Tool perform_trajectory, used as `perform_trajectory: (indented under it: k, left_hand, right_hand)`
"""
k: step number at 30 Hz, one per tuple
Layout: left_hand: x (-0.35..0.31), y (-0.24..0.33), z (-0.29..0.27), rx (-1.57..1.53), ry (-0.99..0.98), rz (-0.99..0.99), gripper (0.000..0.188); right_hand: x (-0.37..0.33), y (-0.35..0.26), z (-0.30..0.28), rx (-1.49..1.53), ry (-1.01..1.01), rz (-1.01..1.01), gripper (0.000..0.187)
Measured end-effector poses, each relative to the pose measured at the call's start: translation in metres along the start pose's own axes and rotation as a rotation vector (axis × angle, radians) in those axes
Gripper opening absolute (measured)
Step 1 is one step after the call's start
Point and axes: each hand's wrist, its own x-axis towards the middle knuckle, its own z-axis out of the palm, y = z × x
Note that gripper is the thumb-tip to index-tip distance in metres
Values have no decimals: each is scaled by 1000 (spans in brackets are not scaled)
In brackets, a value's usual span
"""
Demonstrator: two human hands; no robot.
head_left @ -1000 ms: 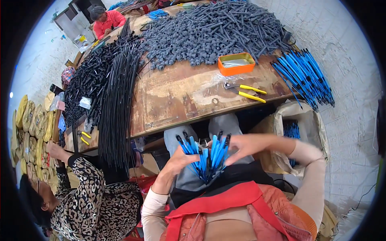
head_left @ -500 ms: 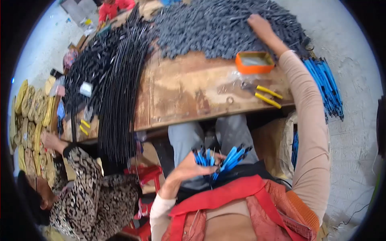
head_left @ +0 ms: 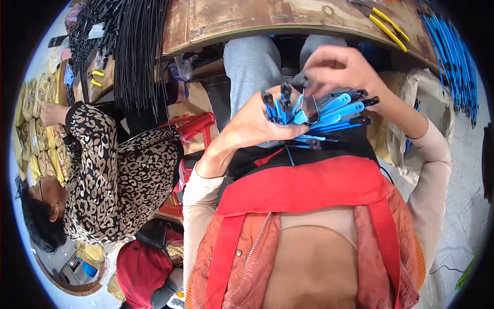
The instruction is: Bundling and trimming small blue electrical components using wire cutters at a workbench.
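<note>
My left hand (head_left: pixel 252 121) is closed round a bundle of thin blue rods with black ends (head_left: pixel 337 110), held over my lap. Their ends fan out on both sides of the thumb, and thin wires stand up among them. Just above the bundle, my right hand (head_left: pixel 345 72) is bent inward with its fingertips pinched at a small dark grey piece (head_left: pixel 298 80). Motion blurs these fingertips, and the exact shape of the piece cannot be made out.
Yellow-handled pliers (head_left: pixel 388 28) lie on the wooden table (head_left: pixel 231 20). More blue rods (head_left: pixel 455 62) hang off its right end, long black strips (head_left: pixel 139 56) off its left. A co-worker in a patterned top (head_left: pixel 123 170) sits at left beside a red stool (head_left: pixel 198 129).
My right hand has come back from the grey pile on the table to the bundle, bringing a small grey piece. My view has tilted down toward my lap. The left hand keeps its hold.
</note>
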Motion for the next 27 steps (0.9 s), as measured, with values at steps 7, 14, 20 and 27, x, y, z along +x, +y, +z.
perform_trajectory:
  k: [7,14,20,27]
  left_hand:
    - [-23,-14,24,205,259,204,29]
    - [-24,-4,25,266,141,118,45]
    - [-22,-11,23,215,108,97,25]
    - [-28,2,33,309,248,73,38]
  right_hand:
    - [-20,10,15,99,-162,105,15]
    - [-26,15,11,226,-198,127,23]
    - [-31,5,18,-63,-159,14,18]
    - [-30,7,18,-70,-176,9,11]
